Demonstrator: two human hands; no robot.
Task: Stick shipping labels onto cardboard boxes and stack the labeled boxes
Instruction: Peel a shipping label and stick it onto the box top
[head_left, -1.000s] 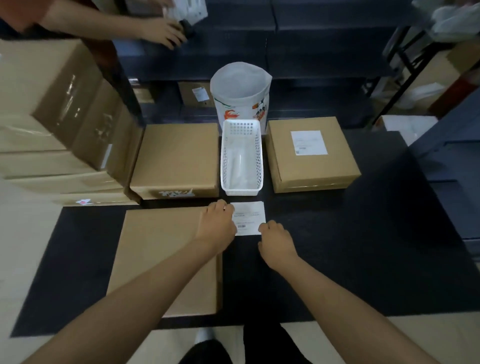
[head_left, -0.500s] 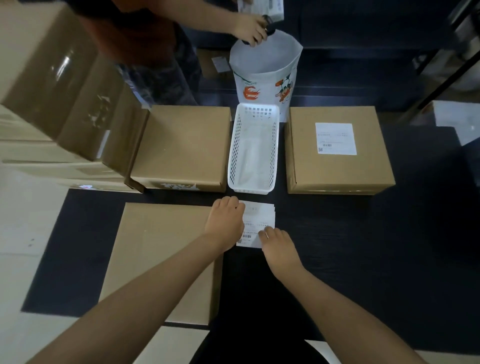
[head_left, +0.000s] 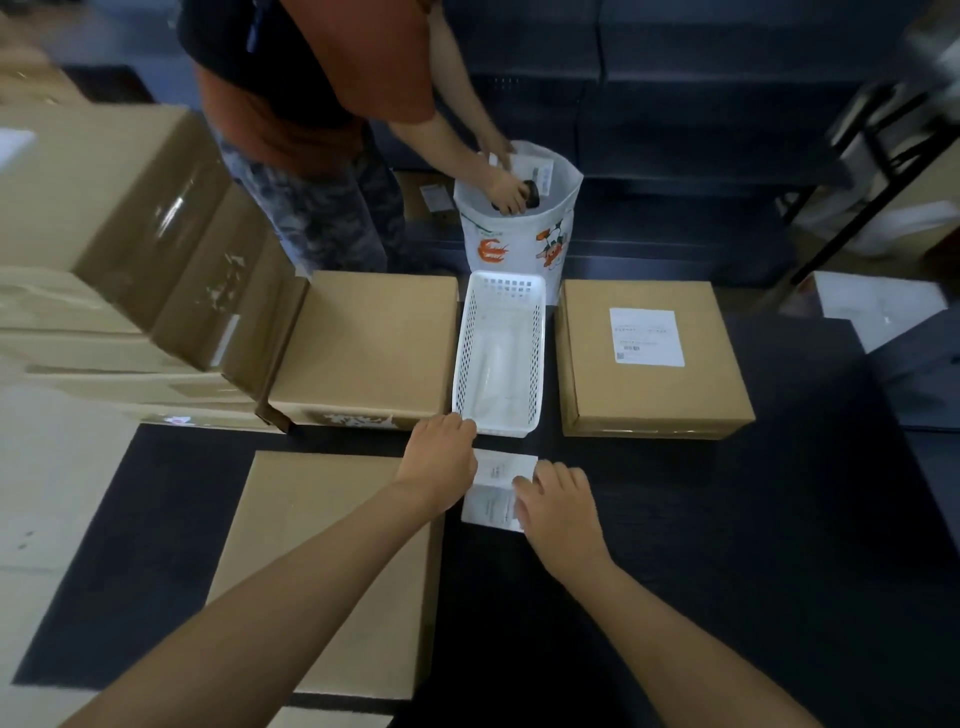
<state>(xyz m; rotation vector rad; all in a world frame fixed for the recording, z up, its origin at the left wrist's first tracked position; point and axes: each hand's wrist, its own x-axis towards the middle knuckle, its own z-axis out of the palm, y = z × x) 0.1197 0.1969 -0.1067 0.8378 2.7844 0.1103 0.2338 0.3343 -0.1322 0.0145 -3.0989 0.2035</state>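
White label sheet (head_left: 497, 488) now bends along a crease on the dark bench (head_left: 727, 545) beside the unlabelled box (head_left: 332, 561); your left hand (head_left: 439, 467) pins it, right hand (head_left: 558, 506) fingers seemingly peel the backing, so sticking comes next.

Dark surface (head_left: 701, 545) lies open right of the label (head_left: 498, 488). Ahead, basket (head_left: 500, 358) stands between two boxes (head_left: 374, 343) (head_left: 649, 358), blocking passage.

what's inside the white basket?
The basket looks empty; only its pale glossy floor shows through the open top. Its near left corner is covered by the left hand.
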